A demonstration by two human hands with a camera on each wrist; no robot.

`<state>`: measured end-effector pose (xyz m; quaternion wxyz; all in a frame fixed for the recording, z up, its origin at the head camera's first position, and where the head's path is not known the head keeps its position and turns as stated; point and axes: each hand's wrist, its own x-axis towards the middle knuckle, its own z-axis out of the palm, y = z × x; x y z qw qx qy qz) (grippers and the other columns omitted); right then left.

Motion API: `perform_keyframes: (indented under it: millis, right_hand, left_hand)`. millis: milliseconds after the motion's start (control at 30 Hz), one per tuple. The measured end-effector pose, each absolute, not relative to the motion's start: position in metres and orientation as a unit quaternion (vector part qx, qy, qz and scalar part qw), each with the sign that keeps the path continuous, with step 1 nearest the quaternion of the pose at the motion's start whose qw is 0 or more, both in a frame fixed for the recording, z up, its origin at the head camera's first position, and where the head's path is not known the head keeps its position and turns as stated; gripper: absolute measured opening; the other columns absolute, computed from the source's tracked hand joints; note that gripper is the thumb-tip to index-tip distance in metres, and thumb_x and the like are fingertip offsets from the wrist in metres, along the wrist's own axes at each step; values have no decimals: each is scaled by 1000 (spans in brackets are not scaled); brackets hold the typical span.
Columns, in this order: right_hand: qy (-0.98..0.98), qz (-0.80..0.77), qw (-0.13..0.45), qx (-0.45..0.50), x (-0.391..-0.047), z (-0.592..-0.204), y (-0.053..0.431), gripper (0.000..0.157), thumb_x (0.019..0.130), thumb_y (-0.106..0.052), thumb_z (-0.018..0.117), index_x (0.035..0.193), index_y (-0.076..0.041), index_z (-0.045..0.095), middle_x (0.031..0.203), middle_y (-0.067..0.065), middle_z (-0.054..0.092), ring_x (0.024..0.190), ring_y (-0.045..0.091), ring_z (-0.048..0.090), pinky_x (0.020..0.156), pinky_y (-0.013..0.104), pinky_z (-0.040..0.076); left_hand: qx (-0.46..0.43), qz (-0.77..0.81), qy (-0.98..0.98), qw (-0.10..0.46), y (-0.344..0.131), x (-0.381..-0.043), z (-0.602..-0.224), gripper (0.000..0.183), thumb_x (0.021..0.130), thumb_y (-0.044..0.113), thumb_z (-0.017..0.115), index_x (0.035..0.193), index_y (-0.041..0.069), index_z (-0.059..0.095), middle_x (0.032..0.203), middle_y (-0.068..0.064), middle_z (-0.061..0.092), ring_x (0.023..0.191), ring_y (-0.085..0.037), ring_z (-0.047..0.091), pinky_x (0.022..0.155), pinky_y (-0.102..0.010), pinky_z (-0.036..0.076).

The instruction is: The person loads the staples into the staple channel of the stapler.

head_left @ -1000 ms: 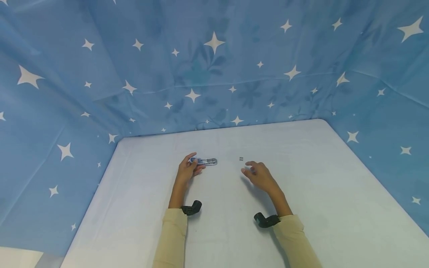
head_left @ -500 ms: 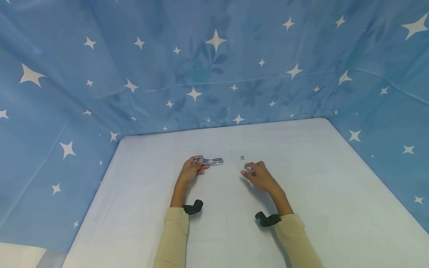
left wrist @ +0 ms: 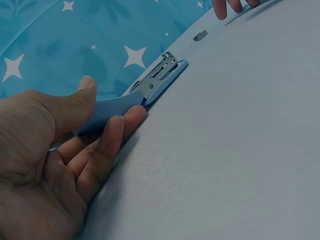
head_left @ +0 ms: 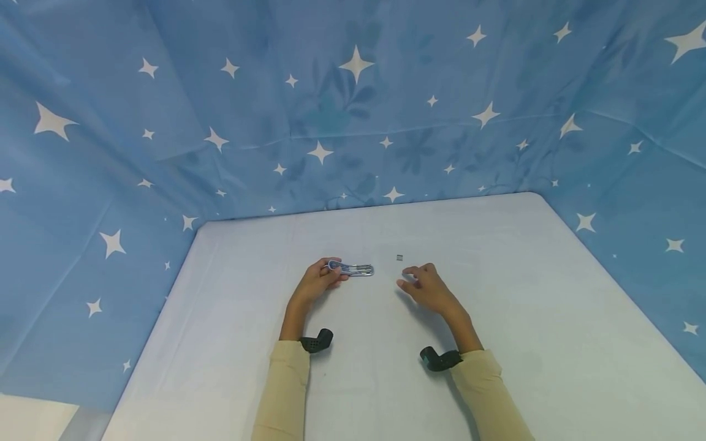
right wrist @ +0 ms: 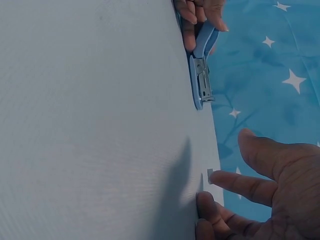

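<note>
My left hand grips a light blue stapler by its handle end, thumb on one side and fingers on the other. In the left wrist view, the metal top of the stapler shows, its nose pointing away from the hand. To the right of the stapler, a short grey strip of staples lies on the white table. My right hand holds nothing; its thumb and fingers are spread and bent close to the strip. From the right wrist, a fingertip overlaps the staples.
The white-covered table reaches back to a blue curtain with white stars, which also hangs along the left and right sides. A black camera sits on the left wrist and another camera on the right.
My left hand has shifted right with the stapler, bringing its nose nearer to the staple strip. The right hand stays almost where it was, and the head view has tilted slightly.
</note>
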<state>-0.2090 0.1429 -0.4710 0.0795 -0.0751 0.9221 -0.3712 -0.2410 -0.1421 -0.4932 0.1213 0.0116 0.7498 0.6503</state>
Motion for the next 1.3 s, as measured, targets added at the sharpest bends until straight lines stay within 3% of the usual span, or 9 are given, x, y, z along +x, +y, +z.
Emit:
perform_keyframes:
  millis: [600,833,1067,1300]
  right_hand:
    - [920,-373,94,-77,-213,-472,145,46,99,-33,57,131,-1,56,124,26,44,106,34,56,86,46,51]
    - [918,-378,93,-76,-217,-472,145,45,99,-32,55,131,0,56,125,27,44,109,36,55,90,49,49]
    - [916,-385,78,-85,-221,-474,146,46,100,-28,56,132,4,54,117,27,49,105,35,53,90,51,46]
    - [916,-387,63,-82,-228,-472,144,53,99,-26,56,139,7,44,110,26,54,98,33,53,86,48,47]
  left_hand:
    - [30,631,771,84,-140,-241,-498,35,93,3,63,127,-3,55,107,-20,72,86,-6,67,75,-15,50]
    - [39,625,776,79,-141,-239,-493,36,93,4,64,127,-3,56,110,-23,71,96,-16,70,78,-16,49]
    - [41,628,773,80,-142,-239,-496,38,93,8,66,128,-1,56,112,-21,70,99,-18,70,79,-14,48]
    - [42,630,771,83,-143,-240,-496,38,93,9,65,129,-1,56,114,-21,70,100,-18,71,80,-15,50]
